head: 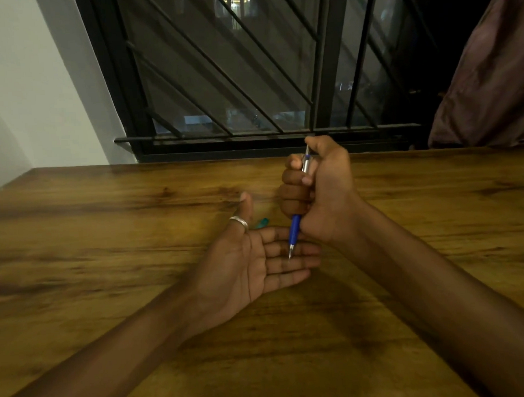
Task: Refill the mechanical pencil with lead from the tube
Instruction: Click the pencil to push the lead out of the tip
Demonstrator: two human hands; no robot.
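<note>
My right hand (317,190) is closed in a fist around a blue and silver mechanical pencil (295,230), held upright with its tip pointing down and my thumb on its top end. The tip hovers over the fingers of my left hand (257,264), which lies palm up and flat on the wooden table (106,235) with nothing in it. A silver ring sits on the left thumb. A small teal object (262,223), possibly the lead tube, lies on the table just behind my left hand and is mostly hidden by it.
The table runs wide to both sides and ends at a barred dark window (234,79) behind my hands. A white wall (25,103) is at the left and a brown curtain (490,83) hangs at the right.
</note>
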